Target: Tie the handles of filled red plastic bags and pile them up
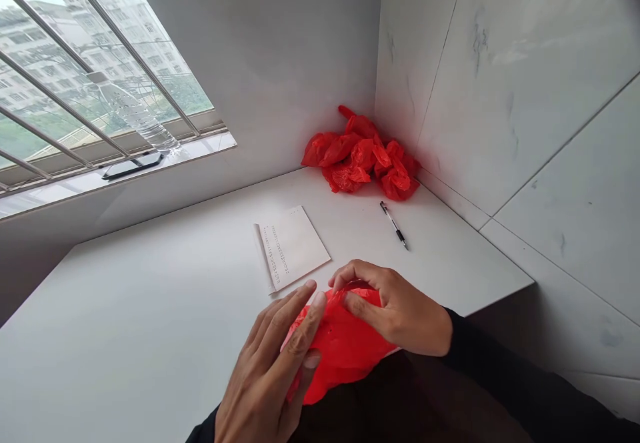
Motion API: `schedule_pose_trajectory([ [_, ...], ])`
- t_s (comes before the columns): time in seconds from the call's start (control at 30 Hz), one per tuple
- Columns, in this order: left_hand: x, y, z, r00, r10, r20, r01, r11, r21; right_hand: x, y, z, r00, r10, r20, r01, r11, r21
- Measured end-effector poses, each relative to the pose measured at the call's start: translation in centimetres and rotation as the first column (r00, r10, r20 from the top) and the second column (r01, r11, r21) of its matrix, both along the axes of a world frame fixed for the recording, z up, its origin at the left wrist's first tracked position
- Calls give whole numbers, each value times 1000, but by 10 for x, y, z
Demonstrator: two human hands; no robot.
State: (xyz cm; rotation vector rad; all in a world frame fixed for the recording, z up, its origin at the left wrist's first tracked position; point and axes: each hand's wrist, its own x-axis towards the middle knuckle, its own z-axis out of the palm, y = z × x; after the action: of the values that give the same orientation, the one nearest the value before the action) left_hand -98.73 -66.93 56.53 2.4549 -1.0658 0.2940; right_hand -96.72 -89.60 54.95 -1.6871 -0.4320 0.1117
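A red plastic bag (345,349) lies spread at the table's near edge, its lower part hanging over dark clothing. My right hand (395,306) has its thumb and fingers curled together on the bag's upper edge, gripping it. Along the bag's left side, my left hand (280,363) rests with long, stretched fingers, their tips touching the plastic. Part of the bag's left edge is hidden behind those fingers. Just beyond the hands is a small paper booklet (303,246) with rows of tiny print. A pen (393,225) with a black grip lies farther right.
Crumpled red plastic bags (363,156) are heaped in the far corner against the walls. On the barred window's sill stand a clear water bottle (137,116) and a dark flat phone-like object (133,166). The white table (125,309) meets a tiled wall (525,129) at right.
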Motion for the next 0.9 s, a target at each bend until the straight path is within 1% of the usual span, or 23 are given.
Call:
schedule_pose_trajectory([
  [0.1,-4,13,-5,999,37,-3,-36,997,65,0,-12,-7,993,-112,26,114,989,-89],
  [0.2,-7,39,-17,997,61,49,-70,974,215,2,-33,-29,963,-263,51,268,938,-220],
  [0.27,-8,57,-26,995,76,64,-93,940,327,2,-47,-45,950,-313,13,303,909,-286],
  [0.33,-9,66,-33,994,92,54,-105,913,395,-1,-54,-56,945,-322,-48,297,912,-282],
  [0.4,-9,63,-36,992,122,27,-122,910,397,-7,-50,-59,944,-321,-76,303,934,-189],
  [0.47,-6,49,-37,990,141,-14,-127,927,354,-15,-35,-56,942,-331,-49,326,941,-85],
  [0.5,-3,39,-38,990,135,-35,-116,936,331,-20,-25,-55,943,-333,-21,331,942,-62],
  [0.53,0,30,-40,992,116,-58,-92,944,318,-24,-14,-56,947,-322,17,322,944,-68],
  [0.57,4,22,-43,993,85,-81,-55,947,316,-28,-3,-59,953,-296,68,301,948,-101],
  [0.63,11,9,-53,992,18,-123,26,939,342,-32,15,-72,958,-214,191,253,944,-211],
  [0.73,20,4,-70,990,-4,-142,57,926,373,-30,27,-101,928,-129,351,260,898,-355],
  [0.8,22,6,-80,990,2,-139,49,932,359,-26,27,-116,917,-119,381,281,870,-405],
  [0.9,22,9,-89,986,18,-165,38,944,329,-24,25,-123,923,-114,368,278,859,-430],
])
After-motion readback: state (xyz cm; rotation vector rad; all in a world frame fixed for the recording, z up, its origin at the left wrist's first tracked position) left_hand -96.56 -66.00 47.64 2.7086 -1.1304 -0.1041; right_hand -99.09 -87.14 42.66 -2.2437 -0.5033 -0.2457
